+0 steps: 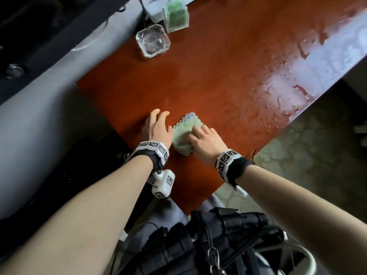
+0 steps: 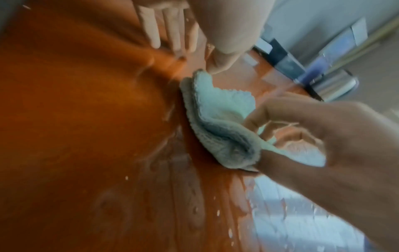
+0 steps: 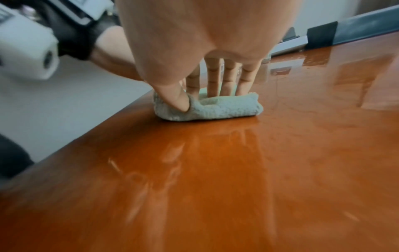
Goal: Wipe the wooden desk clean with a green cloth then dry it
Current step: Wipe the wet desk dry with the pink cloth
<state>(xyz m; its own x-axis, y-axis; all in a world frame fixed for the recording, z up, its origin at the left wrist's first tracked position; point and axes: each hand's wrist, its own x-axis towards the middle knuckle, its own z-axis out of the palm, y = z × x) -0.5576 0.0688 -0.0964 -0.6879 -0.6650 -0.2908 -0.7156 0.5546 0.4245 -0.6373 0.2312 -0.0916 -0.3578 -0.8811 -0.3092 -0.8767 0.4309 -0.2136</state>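
Observation:
A folded pale green cloth [image 1: 182, 132] lies on the reddish wooden desk [image 1: 198, 80], near its front left corner. My right hand [image 1: 205, 138] grips the cloth from the right, with the thumb tucked into the fold and the fingers pressing down on top [image 3: 215, 80]. The left wrist view shows the cloth [image 2: 218, 117] bunched under those curled fingers [image 2: 270, 116]. The left hand [image 1: 157, 125] lies flat on the desk just left of the cloth, fingers straight and holding nothing. Its thumb is close to the cloth's edge.
A clear faceted glass dish [image 1: 153, 40] and a clear box of green material [image 1: 176, 15] stand at the desk's far left. Water drops and a wet sheen [image 1: 278, 90] cover the desk's right side up to its edge. A grey wall [image 1: 39, 116] runs along the left.

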